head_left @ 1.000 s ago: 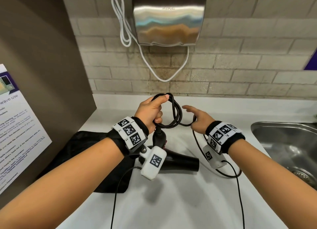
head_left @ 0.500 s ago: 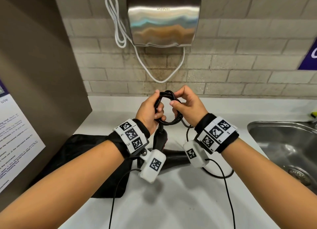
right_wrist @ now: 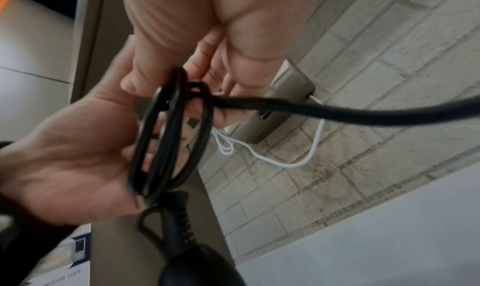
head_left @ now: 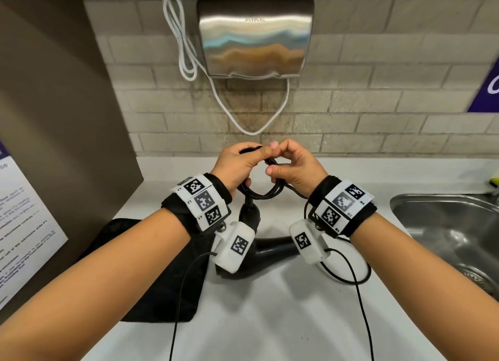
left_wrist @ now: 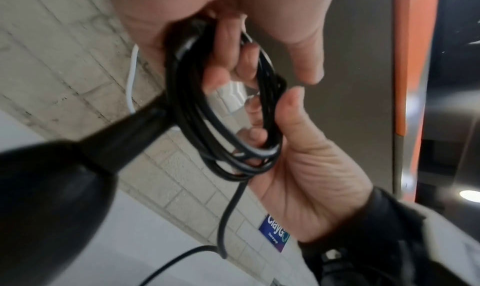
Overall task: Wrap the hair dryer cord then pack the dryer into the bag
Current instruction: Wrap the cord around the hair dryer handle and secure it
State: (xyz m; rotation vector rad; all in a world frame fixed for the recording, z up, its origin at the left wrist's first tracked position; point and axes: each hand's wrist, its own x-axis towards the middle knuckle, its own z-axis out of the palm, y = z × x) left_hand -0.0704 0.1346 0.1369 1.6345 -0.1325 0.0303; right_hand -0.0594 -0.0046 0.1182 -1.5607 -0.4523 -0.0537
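Both hands meet above the white counter. My left hand grips a coil of the black cord, with several loops running through its curled fingers. At the top of that coil my right hand pinches a cord strand, which trails off to the right. The black hair dryer lies below the hands, its handle pointing up to the coil. Part of the flat black bag sits under my left forearm.
A steel sink is set into the counter on the right. A slack loop of cord lies on the counter beside it. On the brick wall hang a steel hand dryer and its white cable. A brown panel with a poster stands left.
My right hand came in from the right, carried the cord up to the coil and now pinches it beside my left thumb. My left hand kept its hold on the coil.
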